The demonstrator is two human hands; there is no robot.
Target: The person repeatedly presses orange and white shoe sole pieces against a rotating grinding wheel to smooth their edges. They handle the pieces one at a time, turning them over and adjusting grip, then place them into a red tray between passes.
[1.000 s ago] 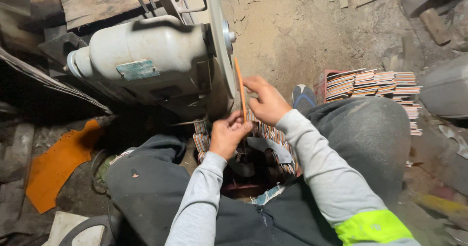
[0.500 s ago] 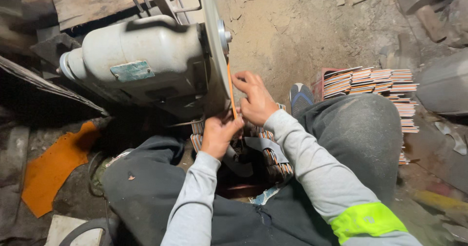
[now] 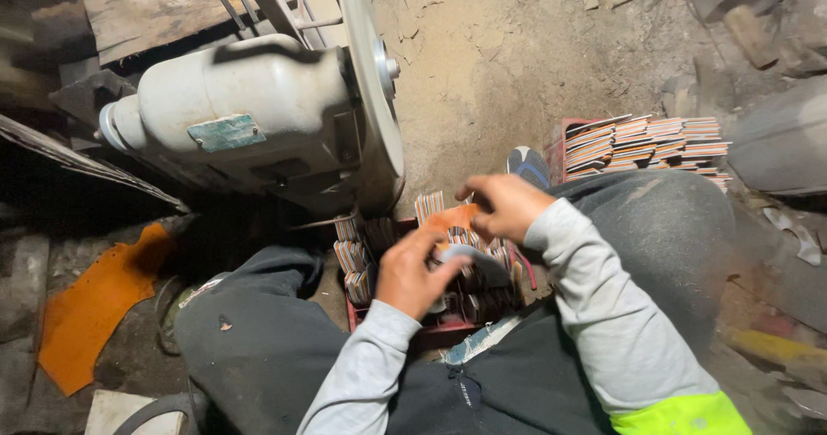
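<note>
Orange strip now off the grinding disc, down over the crate; right hand pinches it, left hand curled beneath, grinding pass apparently over.

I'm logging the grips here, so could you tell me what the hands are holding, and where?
The right hand pinches a flat orange piece at its right end; the left hand touches its lower edge.

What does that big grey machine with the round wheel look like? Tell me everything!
The big dusty grey metal motor is rounded like a barrel and lies on its side, with a greenish plate on its body. A thin pale disc is mounted upright on its right end, edge-on to the camera. It sits on dirt ground; neither hand touches it.
</note>
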